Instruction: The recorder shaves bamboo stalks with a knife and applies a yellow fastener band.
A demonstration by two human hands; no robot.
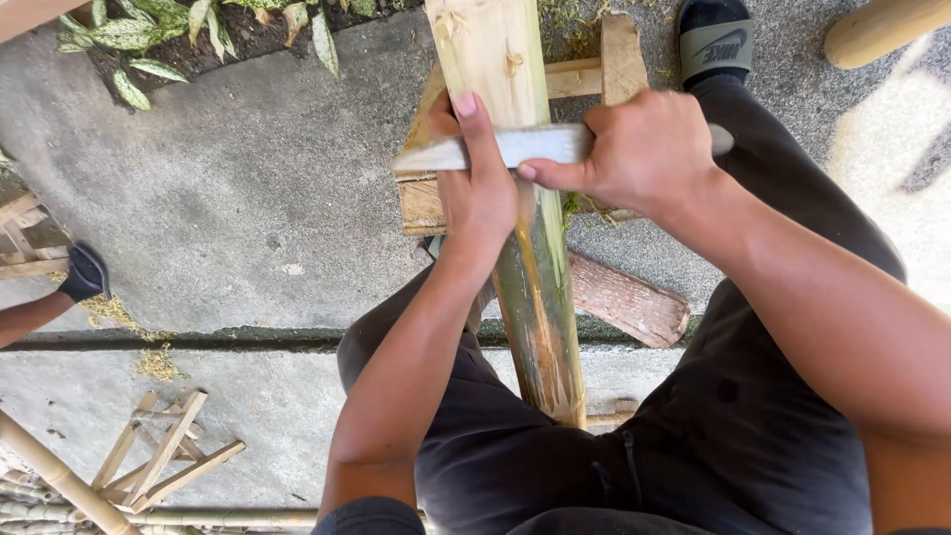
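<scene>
Bamboo pole (530, 267) runs from your lap up across a wooden block (421, 198) | flat blade (525, 146) lies crosswise on its peeled upper part | your right hand (639, 154) is fisted tight round the blade's handle end | your left hand (475, 178) presses fingers on the blade's far end | concrete ground (228, 198) beneath.

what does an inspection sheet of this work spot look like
surface: grey concrete floor, a gap running across it
job's things: bamboo pole across a wooden block; flat blade laid crosswise on it
clutter: shavings, wooden plank, small bamboo frame
grips: left hand presses the blade's tip; right hand closed around its handle
cables: nothing seen
surroundings: leafy plants, another person's foot
</scene>
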